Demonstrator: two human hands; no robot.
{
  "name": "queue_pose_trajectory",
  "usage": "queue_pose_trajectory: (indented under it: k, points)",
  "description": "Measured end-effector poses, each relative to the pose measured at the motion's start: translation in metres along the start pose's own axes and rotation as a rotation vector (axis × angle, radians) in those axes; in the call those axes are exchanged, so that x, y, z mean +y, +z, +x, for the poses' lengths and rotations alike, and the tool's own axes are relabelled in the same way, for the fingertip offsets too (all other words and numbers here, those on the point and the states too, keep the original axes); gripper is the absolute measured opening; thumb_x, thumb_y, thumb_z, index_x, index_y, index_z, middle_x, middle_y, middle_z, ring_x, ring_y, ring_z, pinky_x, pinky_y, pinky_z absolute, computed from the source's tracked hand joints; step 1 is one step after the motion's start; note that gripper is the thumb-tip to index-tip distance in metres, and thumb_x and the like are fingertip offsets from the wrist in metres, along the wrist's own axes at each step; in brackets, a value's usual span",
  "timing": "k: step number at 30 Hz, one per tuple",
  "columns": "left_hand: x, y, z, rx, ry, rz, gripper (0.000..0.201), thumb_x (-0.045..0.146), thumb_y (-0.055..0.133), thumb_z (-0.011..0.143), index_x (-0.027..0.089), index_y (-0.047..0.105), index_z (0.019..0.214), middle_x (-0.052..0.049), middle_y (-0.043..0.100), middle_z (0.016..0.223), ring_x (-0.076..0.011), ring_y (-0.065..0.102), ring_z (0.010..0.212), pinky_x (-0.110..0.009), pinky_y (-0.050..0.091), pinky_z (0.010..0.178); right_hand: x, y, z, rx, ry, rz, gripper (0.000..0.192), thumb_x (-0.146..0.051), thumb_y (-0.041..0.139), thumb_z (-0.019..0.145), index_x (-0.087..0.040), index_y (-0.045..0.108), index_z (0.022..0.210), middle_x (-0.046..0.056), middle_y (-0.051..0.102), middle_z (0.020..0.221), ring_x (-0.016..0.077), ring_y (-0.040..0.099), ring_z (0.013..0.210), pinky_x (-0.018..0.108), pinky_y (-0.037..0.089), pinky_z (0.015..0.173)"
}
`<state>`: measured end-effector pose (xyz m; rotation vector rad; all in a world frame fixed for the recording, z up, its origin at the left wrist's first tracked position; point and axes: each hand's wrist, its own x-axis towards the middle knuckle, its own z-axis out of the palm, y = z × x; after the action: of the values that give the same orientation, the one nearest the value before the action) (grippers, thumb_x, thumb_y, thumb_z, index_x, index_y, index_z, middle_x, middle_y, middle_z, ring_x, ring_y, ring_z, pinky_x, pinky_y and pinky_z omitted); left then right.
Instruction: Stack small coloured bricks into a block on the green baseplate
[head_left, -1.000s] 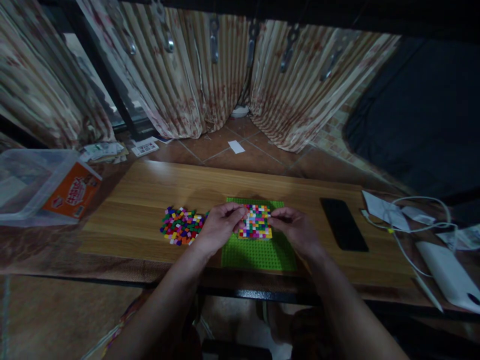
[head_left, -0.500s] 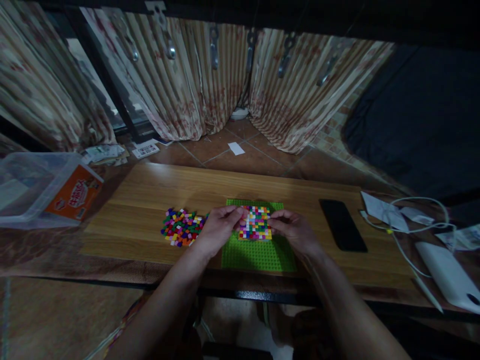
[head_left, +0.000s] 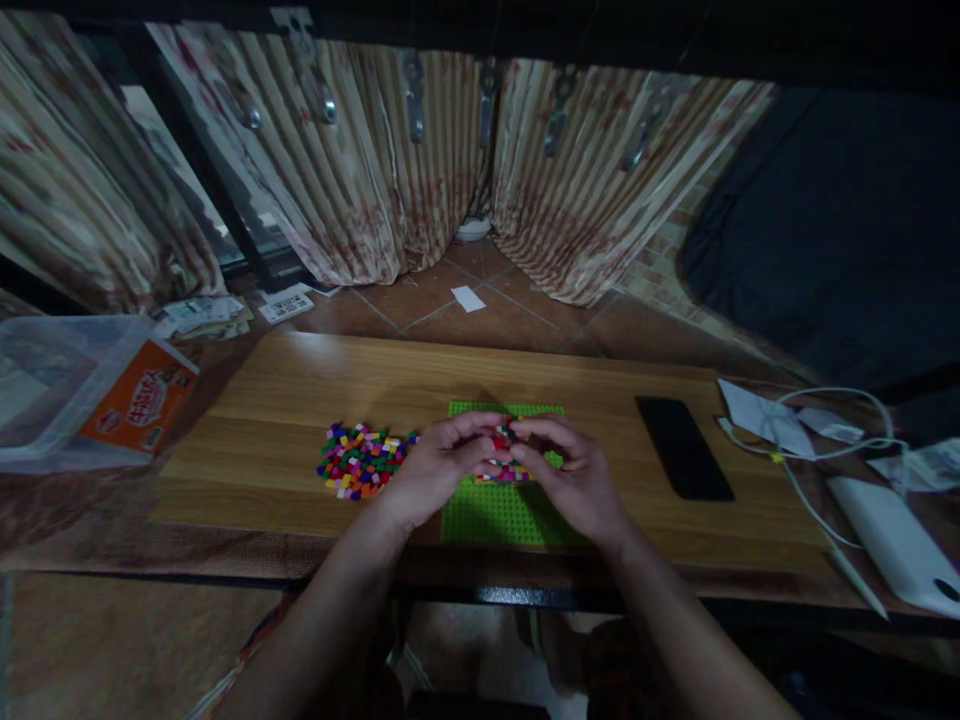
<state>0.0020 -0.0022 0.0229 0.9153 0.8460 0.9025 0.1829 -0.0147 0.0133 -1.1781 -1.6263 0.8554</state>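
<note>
My left hand (head_left: 442,465) and my right hand (head_left: 570,470) meet above the green studded baseplate (head_left: 495,515), fingertips almost touching. Both are closed in a pinch. Small red and dark bits, apparently tiny toy bricks (head_left: 511,434), show between the fingertips; their exact shape is too small to make out. Under the fingers lies a square block of multicoloured bricks (head_left: 510,477) on the baseplate, mostly covered by my hands. Left of my left hand, a loose pile of small coloured bricks (head_left: 360,460) rests on the wooden board (head_left: 247,450).
A black phone (head_left: 684,448) lies on the board's right side. Beyond it are a white cable (head_left: 832,458), papers (head_left: 761,415) and a white power bank (head_left: 896,545). A clear plastic bin (head_left: 60,450) with an orange label stands at the left. Curtains (head_left: 420,200) hang behind.
My hands have moved inward from the sides of the multicoloured block and now come together over it, hiding most of it. The view has shifted slightly.
</note>
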Motion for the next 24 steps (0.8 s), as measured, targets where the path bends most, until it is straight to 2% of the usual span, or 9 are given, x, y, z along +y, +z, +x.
queue_pose_trajectory:
  k: [3,7,11,15,19,22,24]
  points:
    - [-0.001,-0.001,0.001,-0.020,-0.013,0.031,0.040,0.028,0.075,0.074,0.016,0.065,0.111,-0.006,0.072,0.091,-0.0139,0.067,0.076,-0.026,0.054,0.069,-0.002,0.003,-0.002,-0.045,-0.046,-0.032,0.017,-0.034,0.066,0.084,-0.028,0.072,0.099,0.003,0.067,0.095,0.0177,0.063,0.086,0.032,0.051,0.078]
    - [-0.002,0.000,0.001,-0.012,-0.024,0.045,0.046,0.032,0.075,0.074,0.014,0.062,0.115,-0.007,0.072,0.091,-0.0153,0.068,0.076,-0.026,0.054,0.068,-0.002,0.004,-0.003,-0.029,-0.056,-0.016,0.013,-0.032,0.064,0.085,-0.028,0.073,0.094,0.003,0.068,0.094,0.0182,0.063,0.088,0.032,0.051,0.077]
    - [-0.006,0.001,0.002,0.018,-0.028,0.041,0.041,0.039,0.073,0.076,0.014,0.063,0.107,-0.005,0.070,0.079,-0.0133,0.066,0.067,-0.026,0.052,0.064,-0.002,0.004,-0.004,-0.004,-0.044,-0.015,0.009,-0.032,0.066,0.084,-0.028,0.073,0.088,0.002,0.068,0.089,0.0180,0.063,0.086,0.031,0.051,0.077]
    - [-0.009,0.002,0.003,-0.038,0.012,0.025,0.035,0.036,0.076,0.073,0.014,0.065,0.097,-0.002,0.067,0.075,-0.0093,0.061,0.062,-0.022,0.048,0.059,-0.005,0.004,-0.004,-0.037,-0.033,0.025,0.009,-0.030,0.064,0.085,-0.026,0.072,0.087,0.002,0.067,0.086,0.0176,0.063,0.085,0.031,0.050,0.077]
    - [-0.008,0.000,0.003,-0.058,0.014,-0.043,0.031,0.032,0.078,0.071,0.013,0.065,0.091,0.000,0.064,0.072,-0.0069,0.057,0.057,-0.020,0.046,0.057,-0.006,0.004,-0.004,-0.092,0.068,0.164,0.011,-0.032,0.065,0.084,-0.024,0.072,0.084,0.001,0.067,0.082,0.0160,0.062,0.077,0.029,0.050,0.071]
    - [-0.004,-0.002,0.003,-0.034,-0.017,-0.067,0.029,0.031,0.078,0.071,0.013,0.066,0.090,-0.001,0.065,0.072,-0.0078,0.057,0.059,-0.021,0.047,0.060,-0.001,-0.002,-0.004,-0.106,0.130,0.224,0.014,-0.036,0.066,0.083,-0.023,0.073,0.085,0.001,0.068,0.080,0.0156,0.062,0.073,0.028,0.050,0.068]
    - [-0.001,-0.003,0.003,0.014,-0.004,-0.041,0.025,0.029,0.076,0.072,0.013,0.068,0.090,-0.001,0.066,0.074,-0.0081,0.058,0.062,-0.022,0.048,0.063,0.004,-0.009,-0.002,-0.050,0.112,0.164,0.013,-0.035,0.067,0.083,-0.023,0.073,0.085,0.001,0.069,0.082,0.0160,0.063,0.076,0.029,0.050,0.071]
